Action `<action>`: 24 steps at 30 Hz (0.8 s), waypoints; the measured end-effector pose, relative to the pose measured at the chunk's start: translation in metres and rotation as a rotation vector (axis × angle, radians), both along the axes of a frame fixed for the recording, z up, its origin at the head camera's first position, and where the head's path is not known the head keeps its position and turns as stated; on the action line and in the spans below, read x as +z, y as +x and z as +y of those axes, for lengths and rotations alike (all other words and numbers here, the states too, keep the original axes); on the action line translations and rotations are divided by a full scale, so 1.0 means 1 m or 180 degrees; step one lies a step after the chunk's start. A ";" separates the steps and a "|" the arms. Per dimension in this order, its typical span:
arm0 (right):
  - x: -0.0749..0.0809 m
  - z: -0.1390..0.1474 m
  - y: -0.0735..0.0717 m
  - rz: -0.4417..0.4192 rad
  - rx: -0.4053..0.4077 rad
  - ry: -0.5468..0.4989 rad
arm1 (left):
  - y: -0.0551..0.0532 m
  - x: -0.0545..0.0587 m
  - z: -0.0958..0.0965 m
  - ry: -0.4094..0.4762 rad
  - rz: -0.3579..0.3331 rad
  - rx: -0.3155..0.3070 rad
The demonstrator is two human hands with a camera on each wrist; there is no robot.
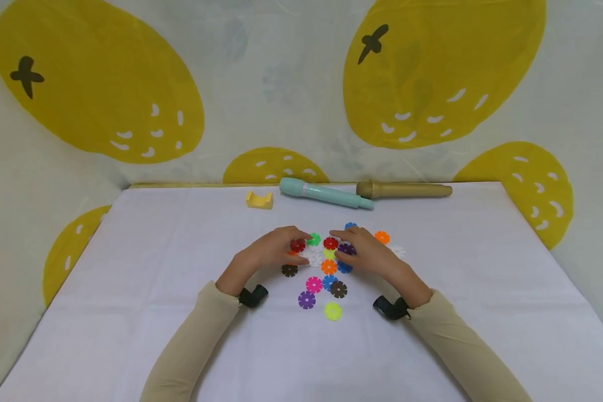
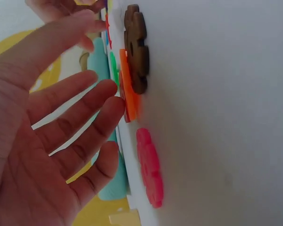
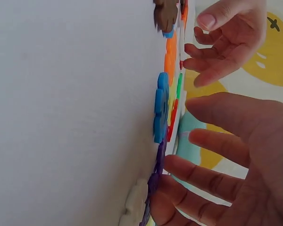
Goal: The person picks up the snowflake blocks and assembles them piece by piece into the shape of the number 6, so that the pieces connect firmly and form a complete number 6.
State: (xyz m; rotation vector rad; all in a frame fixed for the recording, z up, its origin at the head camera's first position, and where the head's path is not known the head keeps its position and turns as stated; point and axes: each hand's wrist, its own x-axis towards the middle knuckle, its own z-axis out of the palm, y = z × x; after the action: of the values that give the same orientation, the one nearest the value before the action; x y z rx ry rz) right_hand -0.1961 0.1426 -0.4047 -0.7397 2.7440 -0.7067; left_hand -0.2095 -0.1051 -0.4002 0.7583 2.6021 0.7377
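Note:
Colourful notched plastic discs lie flat in a loose group on the white cloth. My left hand (image 1: pixel 275 249) is at the group's left side with fingers spread and loosely bent; a red disc (image 1: pixel 297 245), an orange disc (image 2: pixel 128 89) and a brown disc (image 1: pixel 289 271) are nearest to it. On the opposite side, my right hand (image 1: pixel 369 254) hovers with relaxed fingers beside a purple disc (image 1: pixel 347 249) and a blue disc (image 3: pixel 161 108). Neither palm holds anything. Whether the right fingertips touch the purple disc, I cannot tell. Between the hands lie white discs (image 1: pixel 315 257) and a green disc (image 1: pixel 314 239).
Closer to me are a pink disc (image 1: pixel 314 285), a violet disc (image 1: pixel 306 300) and a yellow disc (image 1: pixel 333 311). At the back lie a light-blue tube (image 1: pixel 321 193), an olive-brown tube (image 1: pixel 407 190) and a yellow notched block (image 1: pixel 259 200), before a fruit-patterned curtain (image 1: pixel 281 84).

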 end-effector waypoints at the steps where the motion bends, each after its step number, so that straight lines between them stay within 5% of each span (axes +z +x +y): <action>1: 0.000 0.000 -0.001 0.0000 0.0012 0.0017 | 0.000 0.000 0.000 -0.0010 -0.0017 -0.0019; 10: 0.000 -0.004 -0.006 -0.0023 -0.0079 0.0157 | -0.001 0.002 0.002 -0.0091 0.0058 -0.0168; 24: -0.003 -0.004 -0.007 -0.0247 -0.0338 -0.0149 | 0.001 -0.006 0.003 0.0108 -0.0119 -0.0063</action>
State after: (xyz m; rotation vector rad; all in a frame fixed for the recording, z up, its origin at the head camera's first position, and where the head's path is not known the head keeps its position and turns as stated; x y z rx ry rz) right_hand -0.2034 0.1388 -0.4077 -0.5667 2.7207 -0.8062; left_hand -0.2088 -0.1016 -0.4057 0.7717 2.5512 0.7844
